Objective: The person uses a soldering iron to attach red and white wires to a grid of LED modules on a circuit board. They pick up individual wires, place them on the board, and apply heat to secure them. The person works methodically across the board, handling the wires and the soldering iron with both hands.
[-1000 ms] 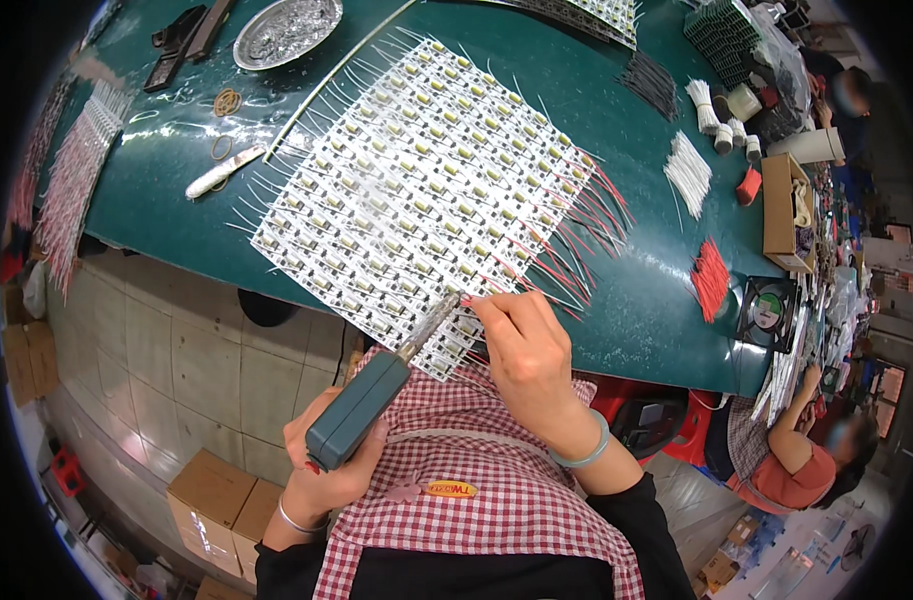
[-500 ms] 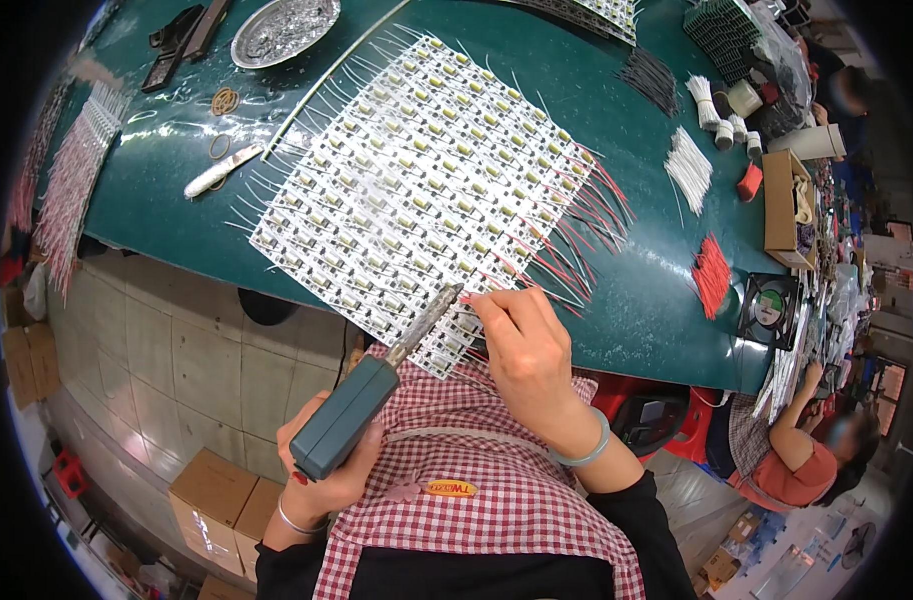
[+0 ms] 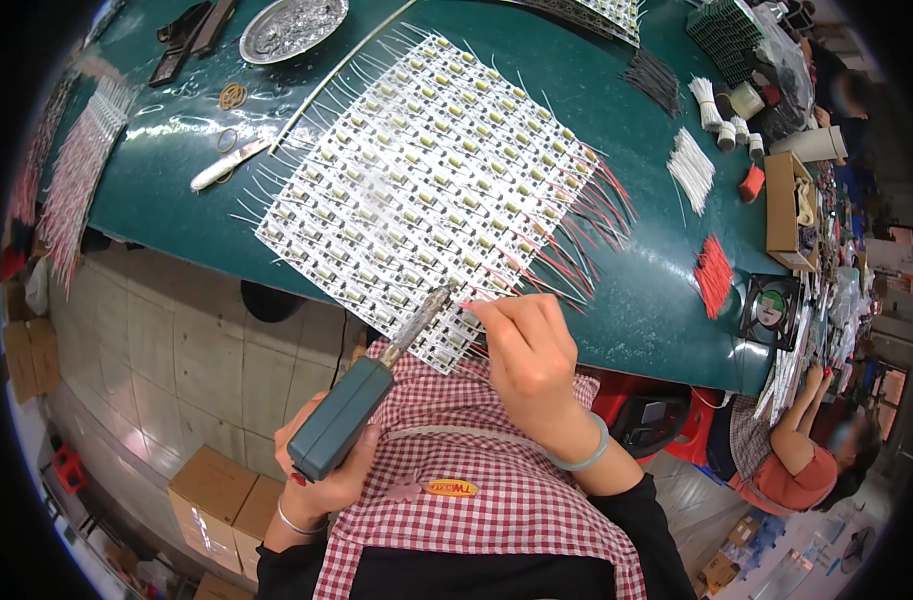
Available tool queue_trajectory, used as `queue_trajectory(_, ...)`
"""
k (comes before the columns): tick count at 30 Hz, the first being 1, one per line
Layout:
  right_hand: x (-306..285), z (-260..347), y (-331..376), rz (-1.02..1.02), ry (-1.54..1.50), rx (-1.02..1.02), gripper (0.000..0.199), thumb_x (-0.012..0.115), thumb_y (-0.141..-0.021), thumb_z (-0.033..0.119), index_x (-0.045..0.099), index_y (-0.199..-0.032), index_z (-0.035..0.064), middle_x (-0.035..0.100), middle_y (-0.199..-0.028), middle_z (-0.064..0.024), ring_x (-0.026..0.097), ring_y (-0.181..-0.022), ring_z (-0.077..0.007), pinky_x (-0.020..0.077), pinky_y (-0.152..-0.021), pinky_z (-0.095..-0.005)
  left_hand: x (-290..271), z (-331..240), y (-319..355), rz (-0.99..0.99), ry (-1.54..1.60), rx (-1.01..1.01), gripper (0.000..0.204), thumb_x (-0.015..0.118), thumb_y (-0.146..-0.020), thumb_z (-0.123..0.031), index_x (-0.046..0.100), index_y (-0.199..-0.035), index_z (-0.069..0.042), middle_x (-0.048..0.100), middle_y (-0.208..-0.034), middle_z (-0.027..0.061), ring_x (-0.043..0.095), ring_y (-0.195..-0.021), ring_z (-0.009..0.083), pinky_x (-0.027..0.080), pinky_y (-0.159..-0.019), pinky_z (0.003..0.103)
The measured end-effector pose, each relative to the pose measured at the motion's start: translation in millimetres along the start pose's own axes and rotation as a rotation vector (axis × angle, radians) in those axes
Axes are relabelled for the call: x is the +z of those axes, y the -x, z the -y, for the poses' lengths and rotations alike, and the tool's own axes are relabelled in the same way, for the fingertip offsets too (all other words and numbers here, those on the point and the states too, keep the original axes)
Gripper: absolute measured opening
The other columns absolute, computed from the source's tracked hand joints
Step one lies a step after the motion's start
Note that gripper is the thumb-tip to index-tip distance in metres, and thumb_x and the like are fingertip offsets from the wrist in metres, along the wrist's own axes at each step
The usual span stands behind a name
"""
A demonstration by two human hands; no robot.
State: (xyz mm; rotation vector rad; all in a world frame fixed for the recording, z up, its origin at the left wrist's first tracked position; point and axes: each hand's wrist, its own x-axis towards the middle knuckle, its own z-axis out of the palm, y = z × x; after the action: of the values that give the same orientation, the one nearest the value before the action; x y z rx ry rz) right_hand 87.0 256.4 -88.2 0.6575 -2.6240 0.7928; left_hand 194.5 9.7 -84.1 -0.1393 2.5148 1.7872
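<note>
A dark green soldering iron (image 3: 343, 420) with a gun-like body is gripped by my left hand (image 3: 327, 455), its tip over the lower part of a white panel of small circuit boards (image 3: 417, 170). Beside that tip, the closed fingers of my right hand (image 3: 529, 352) pinch a thin red wire against the boards. Only a short bit of this wire shows; my fingers hide the rest. Rows of dark and yellowish components cover the panel. White wires stick out along its left edge, and red and white wires (image 3: 574, 255) along its right edge.
Loose red wires (image 3: 714, 275), white wires (image 3: 691, 170) and black wires (image 3: 652, 82) lie in bundles to the right. A small fan (image 3: 772, 308) stands at the table's right edge. A metal dish (image 3: 295, 30) and a white-handled knife (image 3: 227, 166) lie far left. Another person (image 3: 802, 450) works at right.
The iron's tip and my right fingers have shifted slightly along the panel's lower part. The whole view has moved a little. Both hands keep their grips.
</note>
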Motion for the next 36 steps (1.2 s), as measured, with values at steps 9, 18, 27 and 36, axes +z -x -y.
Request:
queue_trajectory(9,6,3,7,0.121,0.0,0.029,0.036,0.071,-0.077,-0.003,0.072,-0.113,-0.0052,0.063,-0.098,-0.0111,0.06,-0.091,-0.0282,0.0538,-0.075,-0.0363,-3,-2,1,-0.002,-0.04,0.059,0.026,0.079,-0.077,0.002,0.073,-0.102,0.008,0.073,-0.098,0.0201,0.074,-0.079,0.0278,0.059,-0.07,0.033)
queue_trajectory(18,4,0,7,0.182,0.036,-0.019,0.039,0.069,-0.076,-0.003,0.071,-0.115,-0.0061,0.062,-0.099,-0.0114,0.059,-0.093,-0.0285,0.0539,-0.075,-0.0366,-4,-12,-6,0.002,-0.053,0.094,0.023,0.079,-0.077,0.003,0.073,-0.099,0.007,0.073,-0.094,0.0193,0.074,-0.077,0.0269,0.058,-0.067,0.033)
queue_trajectory(27,10,5,13,0.048,-0.078,0.021,0.036,0.073,-0.077,-0.007,0.073,-0.113,-0.0046,0.065,-0.094,-0.0094,0.06,-0.085,-0.0267,0.052,-0.069,-0.0366,-6,-10,-1,0.0,-0.058,0.083,0.025,0.079,-0.077,0.003,0.073,-0.101,0.007,0.073,-0.097,0.0191,0.074,-0.078,0.0272,0.058,-0.068,0.033)
queue_trajectory(36,11,6,14,0.052,-0.043,0.032,0.032,0.073,-0.078,-0.006,0.073,-0.11,-0.0034,0.064,-0.093,-0.0095,0.059,-0.084,-0.0264,0.0517,-0.07,-0.0363,-4,-5,0,0.031,-0.055,0.103,0.026,0.078,-0.077,0.007,0.073,-0.103,0.008,0.073,-0.097,0.0178,0.073,-0.078,0.0239,0.057,-0.068,0.031)
